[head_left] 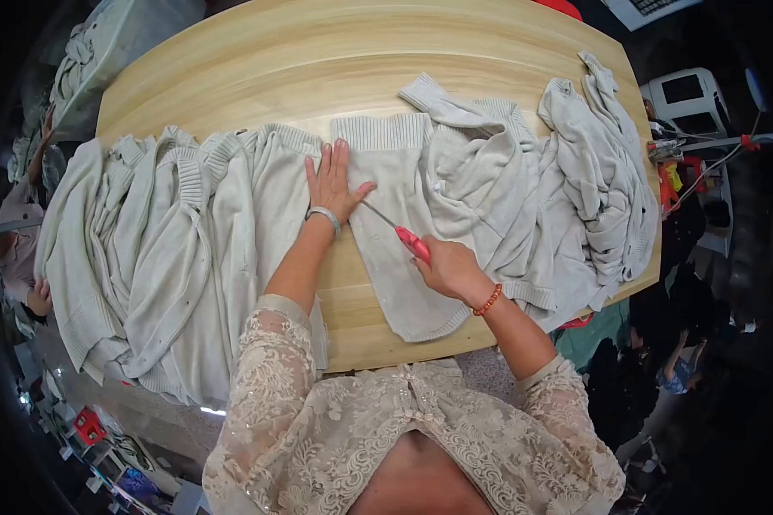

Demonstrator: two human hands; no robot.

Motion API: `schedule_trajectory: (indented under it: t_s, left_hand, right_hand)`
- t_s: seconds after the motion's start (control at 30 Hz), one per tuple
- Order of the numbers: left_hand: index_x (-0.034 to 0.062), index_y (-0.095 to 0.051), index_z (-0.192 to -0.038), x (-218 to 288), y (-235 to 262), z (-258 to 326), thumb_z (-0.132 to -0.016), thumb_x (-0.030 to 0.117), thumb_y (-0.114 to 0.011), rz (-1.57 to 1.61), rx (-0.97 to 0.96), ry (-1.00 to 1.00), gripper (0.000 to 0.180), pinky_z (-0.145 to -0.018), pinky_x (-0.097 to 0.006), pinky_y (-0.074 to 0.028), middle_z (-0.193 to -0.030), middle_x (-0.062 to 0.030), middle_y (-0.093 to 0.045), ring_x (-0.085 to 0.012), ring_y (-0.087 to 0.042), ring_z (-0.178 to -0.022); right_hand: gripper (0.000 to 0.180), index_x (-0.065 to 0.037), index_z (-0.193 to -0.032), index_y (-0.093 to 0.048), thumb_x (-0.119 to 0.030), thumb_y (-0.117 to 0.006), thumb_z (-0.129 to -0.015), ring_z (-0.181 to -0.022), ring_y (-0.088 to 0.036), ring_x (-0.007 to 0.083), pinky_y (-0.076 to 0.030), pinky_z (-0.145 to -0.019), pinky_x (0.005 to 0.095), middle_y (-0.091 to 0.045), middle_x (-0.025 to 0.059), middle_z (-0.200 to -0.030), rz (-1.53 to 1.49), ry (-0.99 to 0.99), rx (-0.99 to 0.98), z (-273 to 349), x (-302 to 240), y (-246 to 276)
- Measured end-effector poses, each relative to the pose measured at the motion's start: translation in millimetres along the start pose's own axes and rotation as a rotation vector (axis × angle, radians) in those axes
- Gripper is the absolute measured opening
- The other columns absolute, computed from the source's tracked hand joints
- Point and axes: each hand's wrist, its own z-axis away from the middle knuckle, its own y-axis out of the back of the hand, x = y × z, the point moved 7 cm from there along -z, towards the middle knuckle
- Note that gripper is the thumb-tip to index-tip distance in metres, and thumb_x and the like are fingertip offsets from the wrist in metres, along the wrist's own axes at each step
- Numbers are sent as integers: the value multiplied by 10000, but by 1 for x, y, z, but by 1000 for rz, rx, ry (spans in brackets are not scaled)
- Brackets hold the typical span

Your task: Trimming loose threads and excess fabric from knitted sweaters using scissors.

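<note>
Pale wooden table (258, 64) with a curved far edge carries the work; dark floor and clutter surround it.

Item in hand: a flat knitted panel (395, 257), off-white, ribbed band at its far end, lying at the table's middle and running toward the near edge, where its rounded end reaches the table's lip.

Left hand (333, 182): open, fingers spread, pressed palm-down on the panel's left upper part. A pale bangle (325, 215) sits at the wrist.

Right hand (451, 268): clenched around the red handle of a slim tool (397, 230), whose thin metal tip points toward the left hand's thumb and lies on the panel. Whether it is a blade or a pick cannot be told. An orange bead bracelet (488, 300) circles this wrist.

Adjacent, left: a pile of similar off-white knitted pieces (159, 257), overlapping, draped over the table's near-left edge.

Adjacent, right: a second heap of knitwear (567, 189), crumpled, touching the panel's right edge and hanging over the table's right side.

Further out: both forearms emerge from cream lace sleeves (266, 386). A white machine (691, 99) stands beyond the table's right end
</note>
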Motion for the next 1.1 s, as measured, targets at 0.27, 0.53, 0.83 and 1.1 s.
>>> schedule_trajectory:
  t_s: [0.27, 0.53, 0.83, 1.1]
  left_hand:
    - [47, -126, -1510, -2, 8, -6, -779, 599, -634, 44, -31, 11, 1047, -1156, -548, -29, -1569, -98, -210, -294, -171, -1450]
    - [82, -178, -1509, -13, 3, -32, -824, 673, -509, -74, 21, 9, 963, -1151, -557, -40, -1558, -78, -252, -284, -197, -1442]
    - [132, -390, -1437, 21, 36, 14, -863, 461, -605, -15, 91, -165, 696, -1106, -625, -98, -1555, -118, -252, -353, -194, -1437]
    - [265, -492, -1384, 44, 13, 129, -857, 420, -618, 53, -107, -57, 563, -1104, -643, -49, -1560, -129, -228, -367, -172, -1440]
  right_hand:
    - [273, -6, -948, -579, -268, -599, -873, -834, -647, 401, -495, -742, 497, -667, 213, -846, -56, 50, 136, -38, -14, 18]
    - [239, -35, -1000, -542, -247, -580, -896, -795, -630, 417, -483, -706, 509, -648, 225, -828, -149, 7, 22, 18, 10, -8]
    - [229, -58, -1084, -534, -193, -589, -907, -792, -610, 401, -472, -678, 488, -615, 221, -806, -203, 77, 315, 42, 27, -3]
    - [201, -66, -1005, -544, -202, -614, -874, -736, -623, 409, -475, -643, 504, -621, 216, -744, -85, 90, 209, 73, 25, -33]
